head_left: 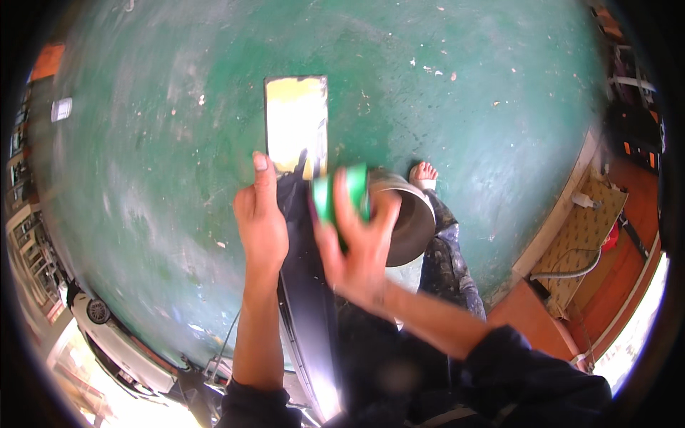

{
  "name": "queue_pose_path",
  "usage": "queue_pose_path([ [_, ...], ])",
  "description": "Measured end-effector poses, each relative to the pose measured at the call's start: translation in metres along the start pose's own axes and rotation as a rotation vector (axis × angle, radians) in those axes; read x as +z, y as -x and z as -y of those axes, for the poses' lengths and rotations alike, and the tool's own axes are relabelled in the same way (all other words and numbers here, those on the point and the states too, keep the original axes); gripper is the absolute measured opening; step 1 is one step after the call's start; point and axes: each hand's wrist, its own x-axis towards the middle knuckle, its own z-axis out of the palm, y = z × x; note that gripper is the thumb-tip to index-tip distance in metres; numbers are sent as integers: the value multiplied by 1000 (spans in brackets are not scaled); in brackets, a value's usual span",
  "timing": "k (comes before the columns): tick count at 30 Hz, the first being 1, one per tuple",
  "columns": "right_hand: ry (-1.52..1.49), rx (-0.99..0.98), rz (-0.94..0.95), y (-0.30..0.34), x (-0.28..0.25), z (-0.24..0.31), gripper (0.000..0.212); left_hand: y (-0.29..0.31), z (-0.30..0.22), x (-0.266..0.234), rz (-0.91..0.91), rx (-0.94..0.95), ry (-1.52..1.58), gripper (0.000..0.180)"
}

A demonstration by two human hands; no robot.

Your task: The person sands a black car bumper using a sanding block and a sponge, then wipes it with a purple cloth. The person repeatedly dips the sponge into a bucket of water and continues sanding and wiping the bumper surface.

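Note:
A long dark panel (308, 285) runs from my body out over the floor. Beyond my hands lies a rectangular piece (295, 118) with a bright white and yellowish face and dark edges; I cannot tell whether it joins the panel. My left hand (262, 221) is closed at the panel's left edge, thumb stretched forward and the other fingers curled mostly out of sight. Blurred by motion, my right hand (357, 246) grips a green block (342, 192) over the panel's right side, just short of the bright piece. A round bucket (412, 228) stands right of that hand.
The green floor (464, 121) carries small pale specks. My bare foot (424, 174) and stained trouser leg (449, 250) are beside the bucket. At right, a patterned board (578, 242) holds a small white bottle (585, 200) and a hose. A white car (121, 342) stands lower left.

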Motion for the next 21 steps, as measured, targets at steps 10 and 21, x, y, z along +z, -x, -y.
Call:
queue_pose_path([
  [10, -61, 169, -15, -7, -1, 11, 61, 2, -3, -5, 36, -93, 38, 73],
  [21, -81, 123, -8, -15, -3, 4, 62, 0, -1, -9, 61, -56, 154, 69],
])
